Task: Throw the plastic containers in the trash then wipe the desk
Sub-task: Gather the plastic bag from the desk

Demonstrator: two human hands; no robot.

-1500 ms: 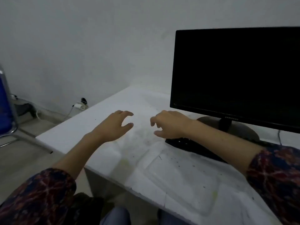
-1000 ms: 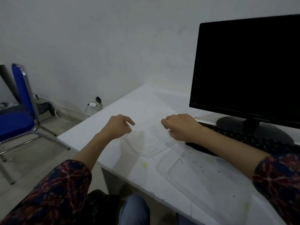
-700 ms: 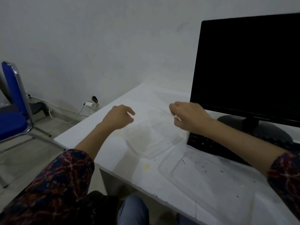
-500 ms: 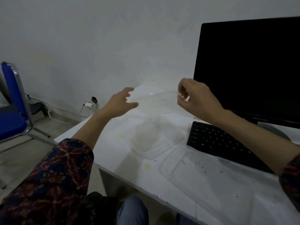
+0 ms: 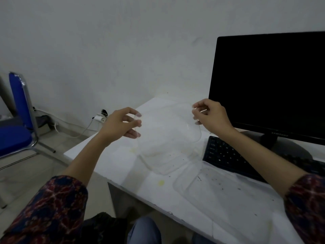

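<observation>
One clear plastic lid [image 5: 167, 127] is now off the desk [image 5: 123, 166], raised between both hands; half a second ago it was only just lifting. Left hand [image 5: 121, 125] pinches its left edge, right hand [image 5: 210, 116] pinches the far right corner, fingers curled. Beneath it a container [image 5: 161, 157] rests on the desk; a second container [image 5: 219, 194] lies nearer, right, beside the keyboard [image 5: 228, 157]. Crumbs and yellow stains remain. No trash bin visible. Judgement: disposal just starting, wiping pending.

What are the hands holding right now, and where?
Both hold a clear lid: left hand pinches its left edge, right hand its right edge.
</observation>
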